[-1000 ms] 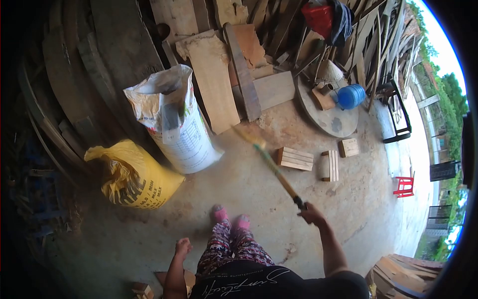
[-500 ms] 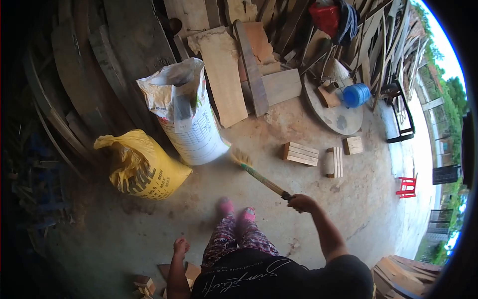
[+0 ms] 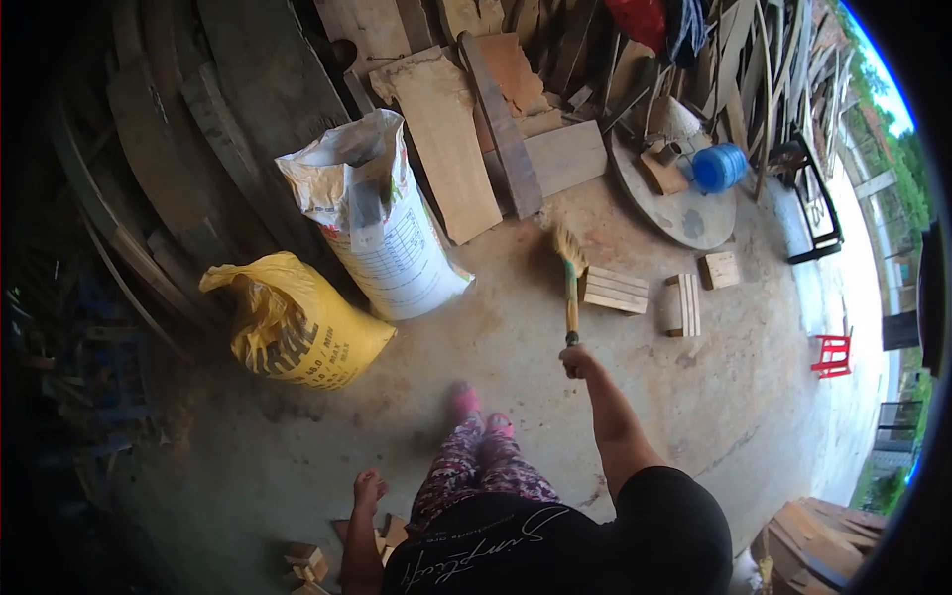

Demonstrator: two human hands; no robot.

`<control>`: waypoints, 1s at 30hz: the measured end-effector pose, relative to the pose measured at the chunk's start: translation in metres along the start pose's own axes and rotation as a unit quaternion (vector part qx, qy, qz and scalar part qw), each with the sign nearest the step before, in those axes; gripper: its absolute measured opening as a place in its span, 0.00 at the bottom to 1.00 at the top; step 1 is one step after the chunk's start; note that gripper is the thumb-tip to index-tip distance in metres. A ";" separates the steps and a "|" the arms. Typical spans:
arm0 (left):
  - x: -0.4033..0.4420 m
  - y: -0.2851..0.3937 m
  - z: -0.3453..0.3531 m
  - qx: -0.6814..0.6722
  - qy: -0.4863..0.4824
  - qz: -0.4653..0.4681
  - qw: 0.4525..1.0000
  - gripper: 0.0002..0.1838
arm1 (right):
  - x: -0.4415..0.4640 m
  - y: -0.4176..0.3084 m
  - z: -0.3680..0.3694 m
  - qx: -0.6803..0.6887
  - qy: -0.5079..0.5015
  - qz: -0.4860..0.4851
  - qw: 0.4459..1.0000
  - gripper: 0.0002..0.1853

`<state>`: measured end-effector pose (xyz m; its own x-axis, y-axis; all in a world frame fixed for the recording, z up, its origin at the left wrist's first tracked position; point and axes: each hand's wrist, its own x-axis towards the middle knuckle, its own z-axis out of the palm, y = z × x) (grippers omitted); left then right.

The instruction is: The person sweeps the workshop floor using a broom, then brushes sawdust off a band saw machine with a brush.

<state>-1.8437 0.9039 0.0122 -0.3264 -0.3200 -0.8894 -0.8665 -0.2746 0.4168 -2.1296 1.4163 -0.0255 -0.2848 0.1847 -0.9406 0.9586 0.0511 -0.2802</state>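
My right hand (image 3: 575, 362) grips the dark end of a short hand broom (image 3: 571, 293) with a green-wrapped neck. Its straw bristles point away from me, over the floor just left of a slatted wooden block (image 3: 615, 290). Whether the bristles touch the floor I cannot tell. Low beside my left hip, my left hand (image 3: 369, 488) hangs with curled fingers and nothing visible in it. Wood offcuts (image 3: 305, 561) lie on the floor near that hand.
A white sack (image 3: 397, 253) and a yellow sack (image 3: 312, 332) stand ahead on the left. Two more wooden blocks (image 3: 683, 304) (image 3: 720, 270) sit to the right. Boards (image 3: 436, 139) lean behind, near a round slab (image 3: 684, 223) with a blue jug (image 3: 719, 169). A red stool (image 3: 831, 356) stands farther right.
My right hand has swung the broom away from the white sack, rightward and forward, to the slatted block. The broom now points nearly straight ahead. My left hand stays low at my side.
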 end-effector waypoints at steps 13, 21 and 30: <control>-0.027 -0.105 0.013 -0.061 -0.037 -0.031 0.997 0.16 | -0.210 0.107 -0.078 -0.112 -0.194 -0.030 0.974 0.09; -0.087 -0.174 -0.005 -0.080 0.006 -0.016 0.997 0.15 | -0.029 0.150 0.059 -0.665 -0.138 -0.434 0.591 0.11; -0.093 -0.259 -0.062 -0.131 -0.036 -0.032 0.990 0.14 | -0.139 0.189 0.151 -0.472 -0.149 -0.232 0.837 0.16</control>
<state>-1.5657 0.9486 -0.0010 -0.3085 -0.2318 -0.9226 -0.7610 -0.5217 0.3856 -1.9094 1.2520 0.0230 -0.4799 -0.3158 -0.8185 0.2810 0.8285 -0.4844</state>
